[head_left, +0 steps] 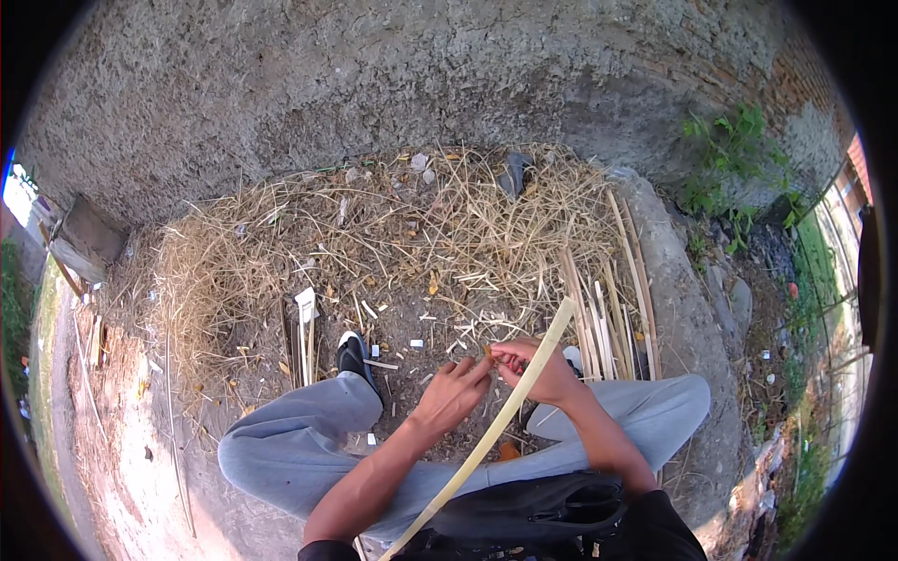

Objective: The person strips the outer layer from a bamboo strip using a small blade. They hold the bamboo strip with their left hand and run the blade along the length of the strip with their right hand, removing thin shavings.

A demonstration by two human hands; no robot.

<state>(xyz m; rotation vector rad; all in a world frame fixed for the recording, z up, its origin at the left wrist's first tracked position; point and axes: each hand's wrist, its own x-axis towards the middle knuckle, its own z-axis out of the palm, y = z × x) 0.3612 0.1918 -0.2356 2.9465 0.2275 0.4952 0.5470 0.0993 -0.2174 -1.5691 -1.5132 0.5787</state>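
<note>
Left hand and right hand meet close, perhaps for fine control, grip impossible to tell; a pale strip slants past the right

There are two hands, two forearms, two trouser legs and one long foreground strip.

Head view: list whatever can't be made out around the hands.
Pale strip, head view: lower end cut off by the bottom edge.
Right hand, head view: partly hidden by the strip.
Brownish bit between it and the left hand, head view: too small to identify.
</note>
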